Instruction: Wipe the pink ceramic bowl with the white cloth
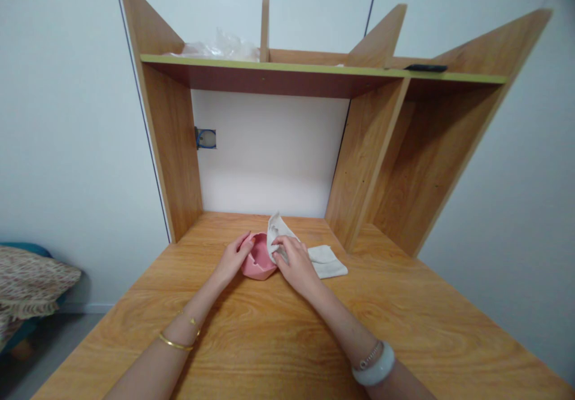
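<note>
One bowl [259,272], pink, on the desk [269,340], its left side gripped by our left hand [236,256]. One cloth [279,227], pale, pinched in our right hand [291,258] at the bowl's right side. We should brace firmly, work lightly.

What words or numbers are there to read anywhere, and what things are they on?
None that I can read.
The pink bowl, pale cloth and wooden tabletop show no readable writing.
The clear plastic and dark flat thing up on the shelf are too blurred or small to tell.
</note>
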A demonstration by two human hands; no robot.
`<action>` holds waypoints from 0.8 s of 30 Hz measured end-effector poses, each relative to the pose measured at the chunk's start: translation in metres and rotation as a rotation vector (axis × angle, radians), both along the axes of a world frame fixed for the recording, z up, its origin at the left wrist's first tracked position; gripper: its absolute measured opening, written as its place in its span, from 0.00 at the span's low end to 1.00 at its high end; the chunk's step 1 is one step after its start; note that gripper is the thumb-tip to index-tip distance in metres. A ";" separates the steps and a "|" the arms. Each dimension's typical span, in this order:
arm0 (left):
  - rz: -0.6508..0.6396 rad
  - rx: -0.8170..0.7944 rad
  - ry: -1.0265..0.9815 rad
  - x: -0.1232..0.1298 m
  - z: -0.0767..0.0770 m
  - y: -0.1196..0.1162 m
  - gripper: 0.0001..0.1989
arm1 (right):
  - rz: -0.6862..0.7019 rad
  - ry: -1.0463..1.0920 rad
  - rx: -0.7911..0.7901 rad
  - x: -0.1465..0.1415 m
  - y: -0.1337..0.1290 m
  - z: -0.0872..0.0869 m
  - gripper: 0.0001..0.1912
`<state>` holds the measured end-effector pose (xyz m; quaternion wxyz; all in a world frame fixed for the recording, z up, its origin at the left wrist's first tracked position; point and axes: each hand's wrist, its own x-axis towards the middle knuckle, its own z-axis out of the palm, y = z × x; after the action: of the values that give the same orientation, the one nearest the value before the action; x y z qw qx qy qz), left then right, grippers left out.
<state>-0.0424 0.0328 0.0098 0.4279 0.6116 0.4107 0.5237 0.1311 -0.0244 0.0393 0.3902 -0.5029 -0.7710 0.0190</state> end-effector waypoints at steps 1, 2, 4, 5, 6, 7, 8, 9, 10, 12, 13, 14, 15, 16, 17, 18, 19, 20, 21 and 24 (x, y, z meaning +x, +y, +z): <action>0.000 0.004 0.014 0.001 0.001 -0.002 0.33 | 0.017 -0.030 -0.011 -0.003 -0.002 0.000 0.09; 0.003 0.009 0.026 0.001 0.002 -0.003 0.32 | 0.028 -0.056 -0.021 -0.004 -0.004 0.000 0.09; 0.012 0.026 0.043 0.002 0.003 -0.006 0.31 | 0.035 -0.092 -0.039 -0.006 -0.007 -0.001 0.10; 0.015 0.035 0.050 0.002 0.004 -0.007 0.30 | 0.037 -0.105 -0.047 -0.006 -0.008 -0.001 0.10; 0.017 0.046 0.057 0.003 0.005 -0.007 0.29 | 0.040 -0.116 -0.054 -0.006 -0.009 -0.002 0.11; 0.019 0.058 0.066 0.003 0.005 -0.008 0.28 | 0.046 -0.128 -0.058 -0.006 -0.010 -0.002 0.12; 0.020 0.070 0.075 0.004 0.005 -0.009 0.28 | 0.055 -0.142 -0.058 -0.005 -0.011 -0.003 0.14; 0.022 0.082 0.083 0.005 0.005 -0.009 0.27 | 0.064 -0.153 -0.054 -0.005 -0.011 -0.004 0.15; 0.023 0.093 0.091 0.005 0.006 -0.010 0.27 | 0.068 -0.160 -0.044 -0.004 -0.011 -0.005 0.15; 0.026 0.111 0.104 0.006 0.007 -0.011 0.26 | 0.047 -0.152 -0.011 -0.002 -0.010 -0.005 0.17; 0.029 0.117 0.114 0.007 0.007 -0.011 0.26 | 0.016 -0.136 0.008 0.000 -0.009 -0.006 0.17; 0.035 0.123 0.127 0.007 0.008 -0.012 0.27 | -0.032 -0.117 0.024 0.003 -0.007 -0.006 0.16; 0.045 0.130 0.143 0.008 0.008 -0.013 0.27 | -0.090 -0.099 0.035 0.006 -0.006 -0.005 0.16; 0.057 0.138 0.158 0.008 0.009 -0.013 0.27 | -0.151 -0.087 0.036 0.009 -0.005 -0.005 0.16; 0.067 0.147 0.172 0.009 0.010 -0.014 0.27 | -0.209 -0.081 0.026 0.011 -0.003 -0.006 0.15; 0.074 0.157 0.184 0.009 0.010 -0.015 0.26 | -0.261 -0.082 0.004 0.014 -0.002 -0.006 0.15; 0.078 0.166 0.193 0.010 0.011 -0.016 0.26 | -0.300 -0.086 -0.027 0.016 -0.001 -0.007 0.16; 0.081 0.177 0.202 0.010 0.011 -0.017 0.26 | -0.328 -0.090 -0.064 0.017 0.000 -0.008 0.17; 0.082 0.190 0.213 0.011 0.011 -0.018 0.25 | -0.345 -0.093 -0.104 0.018 0.001 -0.009 0.19; 0.095 0.234 0.266 0.012 0.012 -0.021 0.24 | -0.356 -0.091 -0.216 0.014 0.002 -0.012 0.28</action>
<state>-0.0299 0.0114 0.0215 0.2704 0.7010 0.4283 0.5020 0.1451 -0.0223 0.0276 0.2960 -0.6704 -0.6804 0.0097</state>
